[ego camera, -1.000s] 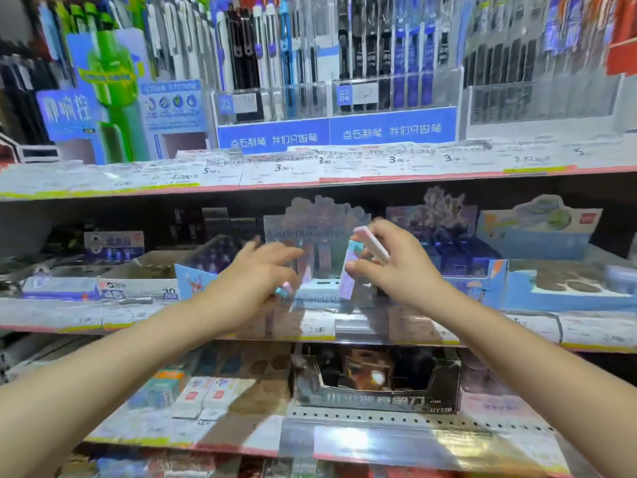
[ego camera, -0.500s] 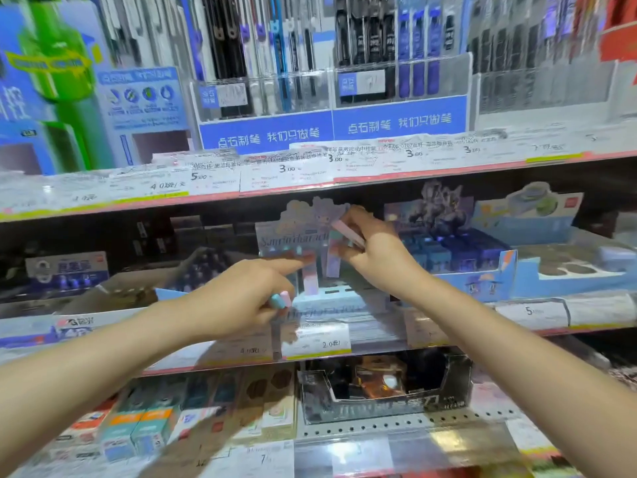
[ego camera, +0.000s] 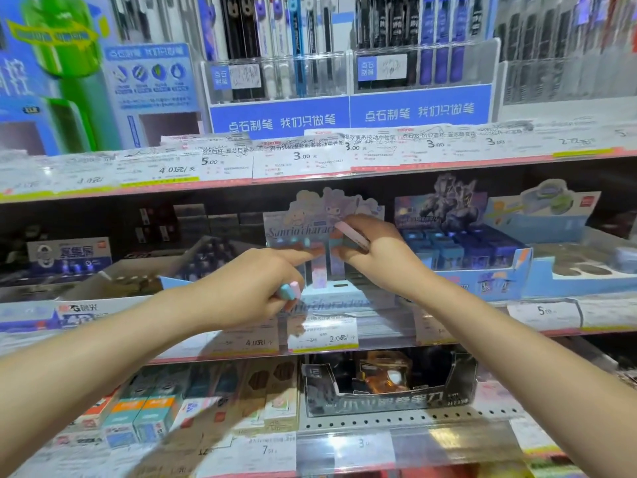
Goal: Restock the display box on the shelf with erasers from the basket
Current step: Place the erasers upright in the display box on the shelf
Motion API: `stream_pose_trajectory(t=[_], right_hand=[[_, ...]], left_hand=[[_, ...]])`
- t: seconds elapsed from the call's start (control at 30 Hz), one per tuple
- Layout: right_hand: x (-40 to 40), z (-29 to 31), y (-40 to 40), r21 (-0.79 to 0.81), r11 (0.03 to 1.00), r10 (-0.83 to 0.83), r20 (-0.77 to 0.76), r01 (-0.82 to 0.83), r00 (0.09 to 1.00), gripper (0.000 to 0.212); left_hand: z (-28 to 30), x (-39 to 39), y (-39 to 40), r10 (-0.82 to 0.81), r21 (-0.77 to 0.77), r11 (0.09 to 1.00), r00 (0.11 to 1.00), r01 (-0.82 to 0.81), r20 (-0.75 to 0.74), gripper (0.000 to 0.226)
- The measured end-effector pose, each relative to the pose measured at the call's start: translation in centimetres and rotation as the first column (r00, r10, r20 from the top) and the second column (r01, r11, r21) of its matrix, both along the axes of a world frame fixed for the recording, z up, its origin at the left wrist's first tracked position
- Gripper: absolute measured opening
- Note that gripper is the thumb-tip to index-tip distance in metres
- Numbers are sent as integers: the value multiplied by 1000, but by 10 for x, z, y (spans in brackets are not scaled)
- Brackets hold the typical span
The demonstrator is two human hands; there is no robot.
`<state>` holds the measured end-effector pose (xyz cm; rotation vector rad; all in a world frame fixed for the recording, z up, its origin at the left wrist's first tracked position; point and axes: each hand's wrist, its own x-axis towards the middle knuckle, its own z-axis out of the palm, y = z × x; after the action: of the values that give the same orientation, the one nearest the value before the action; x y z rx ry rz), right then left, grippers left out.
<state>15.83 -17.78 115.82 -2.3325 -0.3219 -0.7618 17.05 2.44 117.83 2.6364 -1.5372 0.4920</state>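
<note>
Both hands at the display box, erasers in hand, restocking under way.

The right hand pinches a slim pink stick eraser above the pale blue cardboard display box with cartoon header card, and looks to steady a lavender eraser standing in it. The left hand, just left of the box, curls round a teal and a pink eraser, forefinger stretched toward the box. Judged step: seating erasers into the box slots; next, lower the pink stick upright into a free slot. The upper shelf edge hangs close above the box, and a blue product box stands just right of it, so room is tight. The basket is out of view.
</note>
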Motion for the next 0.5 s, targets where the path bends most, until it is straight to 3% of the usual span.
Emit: stream_pose_trajectory(t=[0.2, 0.37, 0.5], right_hand=[[-2, -2, -1, -90, 995, -39, -40, 35, 998, 18], [-6, 4, 3, -137, 989, -66, -52, 58, 996, 19], [-18, 3, 3, -121, 991, -52, -33, 48, 998, 27]], left_hand=[[2, -5, -2, 16, -14, 1000, 999, -17, -44, 51], [3, -12, -5, 63, -81, 994, 995, -69, -72, 23], [7, -21, -13, 64, -247, 965, 993, -86, -97, 42]])
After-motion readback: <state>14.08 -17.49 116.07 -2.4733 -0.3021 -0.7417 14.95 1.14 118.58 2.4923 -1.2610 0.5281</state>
